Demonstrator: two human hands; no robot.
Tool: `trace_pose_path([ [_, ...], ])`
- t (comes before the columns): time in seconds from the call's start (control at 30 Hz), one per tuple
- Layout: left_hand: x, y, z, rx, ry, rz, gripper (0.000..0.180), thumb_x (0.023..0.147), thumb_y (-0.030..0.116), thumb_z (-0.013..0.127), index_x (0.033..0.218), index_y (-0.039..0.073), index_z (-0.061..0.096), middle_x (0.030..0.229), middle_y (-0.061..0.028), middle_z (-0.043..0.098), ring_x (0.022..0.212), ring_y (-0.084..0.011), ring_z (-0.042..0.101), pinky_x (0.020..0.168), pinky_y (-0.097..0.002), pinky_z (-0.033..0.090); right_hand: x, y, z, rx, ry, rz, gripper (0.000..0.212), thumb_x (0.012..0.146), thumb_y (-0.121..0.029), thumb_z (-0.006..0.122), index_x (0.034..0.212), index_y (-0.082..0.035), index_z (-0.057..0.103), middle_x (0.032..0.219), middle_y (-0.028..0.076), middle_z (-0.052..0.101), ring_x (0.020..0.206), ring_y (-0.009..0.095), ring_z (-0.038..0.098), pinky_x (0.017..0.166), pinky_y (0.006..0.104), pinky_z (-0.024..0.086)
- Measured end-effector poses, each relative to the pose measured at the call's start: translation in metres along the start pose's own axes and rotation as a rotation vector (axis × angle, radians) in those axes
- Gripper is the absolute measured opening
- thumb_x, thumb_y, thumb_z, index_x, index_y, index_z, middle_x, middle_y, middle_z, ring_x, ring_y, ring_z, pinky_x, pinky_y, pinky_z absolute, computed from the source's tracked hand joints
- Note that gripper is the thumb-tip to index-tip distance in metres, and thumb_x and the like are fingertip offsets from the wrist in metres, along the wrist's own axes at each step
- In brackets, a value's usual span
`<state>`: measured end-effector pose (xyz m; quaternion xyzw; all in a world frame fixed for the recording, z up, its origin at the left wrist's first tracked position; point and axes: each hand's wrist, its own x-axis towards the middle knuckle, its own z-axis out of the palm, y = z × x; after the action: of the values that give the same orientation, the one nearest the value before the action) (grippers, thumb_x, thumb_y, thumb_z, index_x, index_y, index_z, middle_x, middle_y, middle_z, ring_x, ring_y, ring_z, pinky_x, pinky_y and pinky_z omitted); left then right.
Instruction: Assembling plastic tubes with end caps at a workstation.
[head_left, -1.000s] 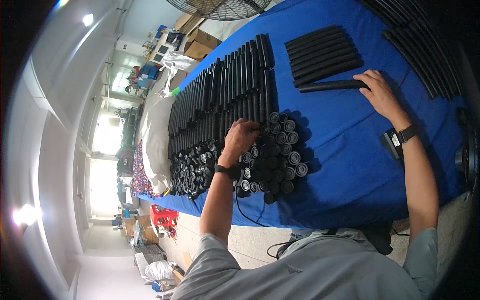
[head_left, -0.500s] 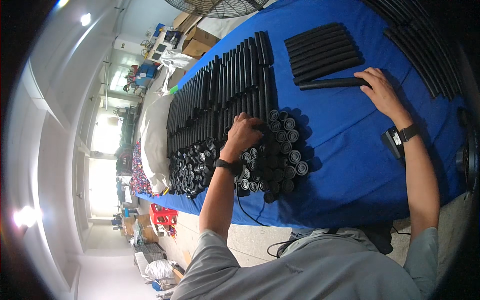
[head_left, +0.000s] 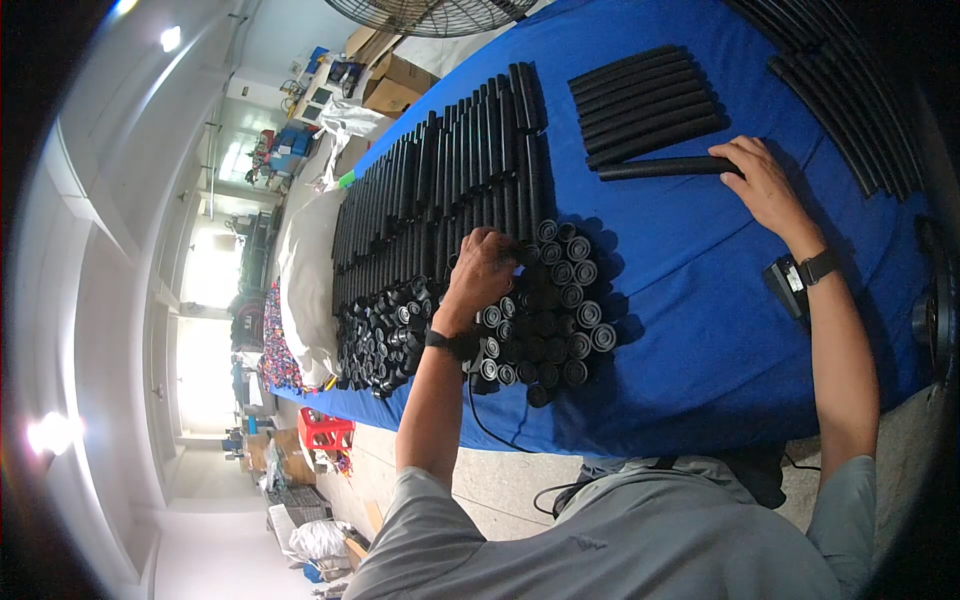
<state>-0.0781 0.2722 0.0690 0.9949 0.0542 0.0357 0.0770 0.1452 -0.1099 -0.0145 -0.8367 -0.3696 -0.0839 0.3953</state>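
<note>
My right hand point(head_left: 762, 185) grips the right end of a black tube point(head_left: 662, 169), thumb and fingers closed round it. The tube lies slightly slanted on the blue cloth, just nearer than a row of similar black tubes point(head_left: 645, 100). My left hand point(head_left: 482, 268) is over the far left part of a cluster of black round caps point(head_left: 570, 295) with ringed ends. Its fingers are curled down on a black round cap point(head_left: 524, 256), which they partly hide. Left of that hand, many long black tubes point(head_left: 440, 170) lie side by side in stacked rows.
A heap of loose black fittings point(head_left: 380, 345) lies left of my left forearm. More black tubes point(head_left: 850, 110) are at the far right. A small black device point(head_left: 785, 285) sits beside my right wrist. A cable point(head_left: 482, 415) hangs over the table's near edge. A fan point(head_left: 430, 12) stands beyond.
My left hand has shifted a little and its fingers have turned slightly over the caps. My right hand and its tube stay in place.
</note>
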Motion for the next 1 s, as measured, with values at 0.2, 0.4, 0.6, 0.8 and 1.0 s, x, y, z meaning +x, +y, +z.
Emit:
trace_pose_path([
  [0.2,-0.014,0.009,-0.033,-0.221,0.155,-0.119,0.031,0.086,0.009,0.064,0.116,0.0,0.06,0.12,-0.0187,0.062,0.11,-0.0311,0.061,0.095,-0.0383,0.049,-0.001,-0.001,-0.002,0.008,-0.006,-0.006,0.035,0.086,-0.005,0.063,0.12,-0.003,0.06,0.112,0.012,0.058,0.111,0.031,0.053,0.1,0.0411,0.042],
  [0.4,-0.03,0.084,-0.052,-1.118,0.395,-0.252,0.029,0.097,0.013,0.058,0.124,0.001,0.057,0.113,-0.0106,0.065,0.099,-0.021,0.065,0.084,-0.0353,0.056,-0.001,0.0,-0.012,-0.07,-0.046,-0.03,0.031,0.086,-0.009,0.066,0.115,-0.002,0.061,0.107,0.012,0.057,0.108,0.032,0.053,0.098,0.0414,0.042],
  [0.6,-0.036,0.212,0.005,-2.071,-0.079,-0.249,0.034,0.094,0.021,0.06,0.122,0.003,0.057,0.102,-0.009,0.061,0.088,-0.024,0.064,0.073,-0.0328,0.056,-0.013,-0.01,-0.014,-0.039,-0.031,-0.073,0.027,0.09,-0.012,0.059,0.113,0.0,0.057,0.109,0.016,0.056,0.108,0.035,0.052,0.096,0.0426,0.042],
  [0.8,0.014,0.287,0.095,-2.454,-0.223,-0.472,0.019,0.09,0.016,0.053,0.104,0.004,0.058,0.092,-0.0084,0.06,0.072,-0.0182,0.056,0.059,-0.0288,0.043,-0.069,-0.032,-0.066,-0.162,-0.013,0.128,0.028,0.096,-0.013,0.054,0.12,0.0,0.056,0.111,0.021,0.06,0.103,0.038,0.057,0.092,0.0442,0.045],
  [1.0,0.052,0.284,0.112,-2.284,-0.276,-0.396,0.017,0.098,0.017,0.05,0.107,0.003,0.056,0.076,-0.0064,0.057,0.061,-0.0159,0.052,0.054,-0.0281,0.041,-0.134,-0.05,-0.103,0.47,0.128,0.786,0.032,0.1,-0.016,0.052,0.129,-0.003,0.06,0.089,0.005,0.064,0.072,0.008,0.05,0.065,0.0229,0.041],
])
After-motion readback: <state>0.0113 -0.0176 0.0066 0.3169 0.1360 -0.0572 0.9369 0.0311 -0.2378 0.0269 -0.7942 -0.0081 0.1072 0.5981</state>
